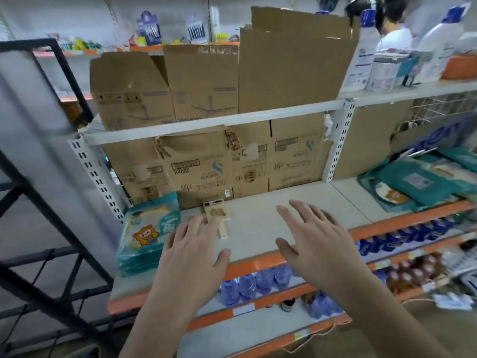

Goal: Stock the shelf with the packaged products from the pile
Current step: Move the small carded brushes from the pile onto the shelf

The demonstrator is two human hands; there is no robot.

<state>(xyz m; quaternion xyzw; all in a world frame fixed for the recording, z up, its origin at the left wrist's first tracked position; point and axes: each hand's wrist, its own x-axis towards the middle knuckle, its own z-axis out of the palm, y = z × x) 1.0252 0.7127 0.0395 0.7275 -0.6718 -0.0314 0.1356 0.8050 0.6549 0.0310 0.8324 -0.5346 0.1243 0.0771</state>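
left hand (192,250): hovering palm-down over the front of the shelf, fingers spread, grip apart, nothing in it. Fingertips sit right by the small pack, can't tell if they actually touch it.
right hand (316,244): same deal, out flat over the bare middle of the shelf, fingers splayed, grip apart and empty.
shelf (260,226): grey board with an orange front edge, mostly bare between the two hands.
stack (147,233): teal packs with a cartoon animal on front, piled flat at the left end of the shelf, just beside the left hand.
small pack (216,215): beige card thing lying flat near the back, just right of the stack.
pile (418,182): more of the teal packs, loosely heaped on the next bay to the right, well apart from both hands.
boxes (206,161): flattened brown cardboard lining the back of the shelf and the one above.
bottles (247,285): blue ones on the lower shelves, pretty blurry.
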